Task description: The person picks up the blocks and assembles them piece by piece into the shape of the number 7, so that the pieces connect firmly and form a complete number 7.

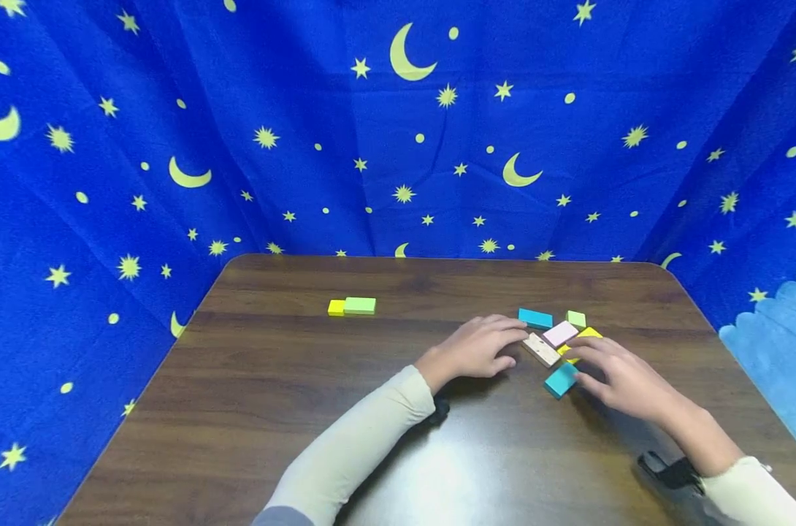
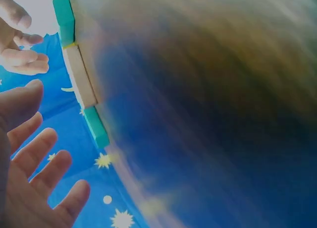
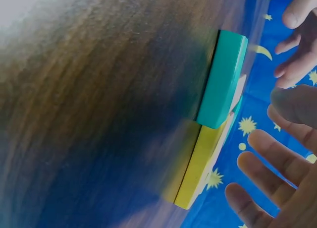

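My left hand [image 1: 480,347], fingers spread and slightly bent, hovers at the left side of a group of small blocks. Closest to its fingertips are a pale wooden block [image 1: 541,351] and a teal block [image 1: 535,318]. On the other side, my right hand [image 1: 624,376] reaches over a yellow block [image 1: 590,333] and partly hides it. A second teal block [image 1: 561,380] lies near that hand's thumb. Between them sit a pink block [image 1: 560,334] and a light green block [image 1: 576,319]. In both wrist views the fingers [image 2: 42,168] [image 3: 272,163] appear apart from the blocks, gripping nothing.
Farther left on the brown table [image 1: 253,380], a small yellow block [image 1: 336,307] and a light green block [image 1: 360,306] lie end to end. A blue curtain [image 1: 319,88] with moons and stars surrounds the table's back and sides. Light blue fabric [image 1: 775,351] hangs at the right.
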A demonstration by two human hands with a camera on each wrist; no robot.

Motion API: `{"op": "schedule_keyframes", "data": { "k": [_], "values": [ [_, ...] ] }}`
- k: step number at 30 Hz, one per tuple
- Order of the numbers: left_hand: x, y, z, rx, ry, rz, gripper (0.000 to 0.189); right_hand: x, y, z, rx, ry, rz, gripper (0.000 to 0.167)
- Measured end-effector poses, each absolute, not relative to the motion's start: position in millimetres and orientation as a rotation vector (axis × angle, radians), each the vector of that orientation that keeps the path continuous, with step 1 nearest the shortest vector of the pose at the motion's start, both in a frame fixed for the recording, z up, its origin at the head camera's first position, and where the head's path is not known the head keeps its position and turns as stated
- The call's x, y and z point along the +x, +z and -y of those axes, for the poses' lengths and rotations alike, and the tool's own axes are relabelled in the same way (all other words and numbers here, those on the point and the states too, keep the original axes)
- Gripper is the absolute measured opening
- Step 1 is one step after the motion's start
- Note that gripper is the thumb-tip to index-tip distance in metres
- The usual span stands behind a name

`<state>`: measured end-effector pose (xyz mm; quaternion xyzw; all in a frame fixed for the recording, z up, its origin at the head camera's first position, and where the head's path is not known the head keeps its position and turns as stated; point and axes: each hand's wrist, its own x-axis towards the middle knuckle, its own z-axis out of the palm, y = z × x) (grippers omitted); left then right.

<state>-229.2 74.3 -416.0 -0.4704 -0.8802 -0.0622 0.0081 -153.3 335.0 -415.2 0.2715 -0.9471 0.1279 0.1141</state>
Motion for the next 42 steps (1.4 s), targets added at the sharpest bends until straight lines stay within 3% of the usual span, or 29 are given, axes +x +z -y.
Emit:
{"op": "schedule_keyframes", "data": {
  "k": [19, 29, 42],
  "values": [
    [-242, -424, -104, -1.483, -0.265, 2.978, 0.054, -149, -416, -338, 0.846, 0.347, 2.784, 0.041],
    [-243, -423, -110, -1.491, -0.180, 2.995, 0.043, -149, -422, -335, 0.909, 0.336, 2.795, 0.044],
    [-247, -424, -113, -1.407, -0.227, 2.945, 0.014, -156, -435, -335, 0.988, 0.334, 2.675, 0.043]
  ]
}}
